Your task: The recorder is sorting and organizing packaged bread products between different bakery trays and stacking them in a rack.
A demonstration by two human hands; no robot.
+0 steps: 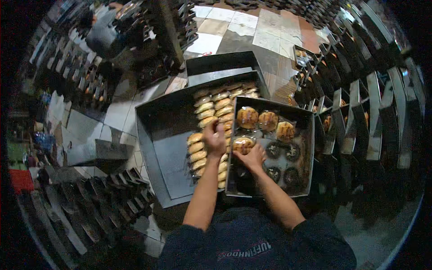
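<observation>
My right hand (253, 158) grips the near edge of a wrapped round bun (243, 145) in the smaller tray (311, 148), thumb on one side and fingers on the other. Three more wrapped round buns, one of them the far-left bun (247, 117), lie beyond it. Several dark round pastries (272, 149) with pale topping sit in the tray's near part. My left hand (215, 139) is over rows of golden wrapped buns (197, 152) in a larger metal tray (168, 162). Its fingers are partly hidden, so whether it holds a bun is unclear.
The smaller tray overlaps the larger tray's right side. Another deep tray (221, 64) shows behind them. Stacked trays with baked goods (354, 114) stand on the right, and more tray stacks (101, 199) on the left. Tiled floor (236, 28) lies beyond.
</observation>
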